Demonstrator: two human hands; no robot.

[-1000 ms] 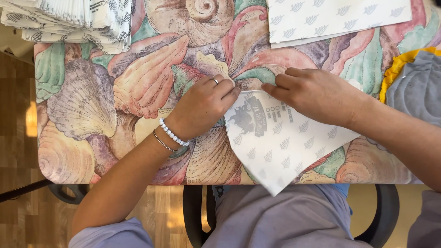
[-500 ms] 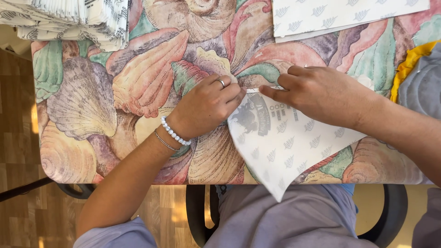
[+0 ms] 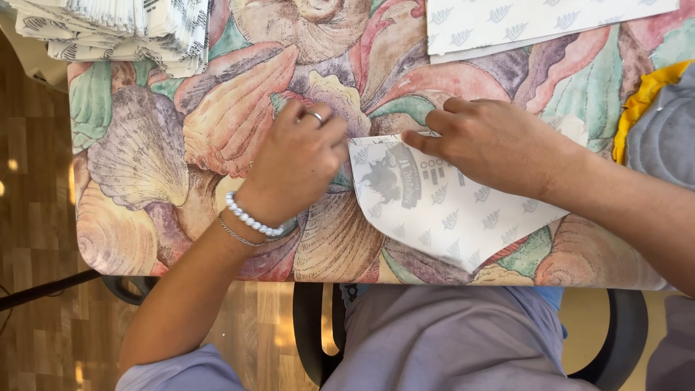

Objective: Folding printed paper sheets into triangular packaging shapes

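A white sheet of paper [image 3: 441, 210] printed with small grey leaf marks lies folded into a pointed shape on the shell-patterned tablecloth [image 3: 152, 166]. My right hand [image 3: 492, 145] lies flat on the sheet's upper part, fingertips pressing its top left corner. My left hand [image 3: 297, 163], with a ring and a bead bracelet, rests curled just left of the sheet's folded left edge, fingers touching or nearly touching that edge.
A stack of folded printed papers [image 3: 123, 29] sits at the table's far left corner. More flat white sheets [image 3: 536, 22] lie at the far right. A yellow and grey padded thing [image 3: 659, 123] is at the right edge. A chair base [image 3: 311, 340] shows below the table.
My left hand has slid left off the sheet along its folded edge. My right hand stays pressed on the sheet's top corner.
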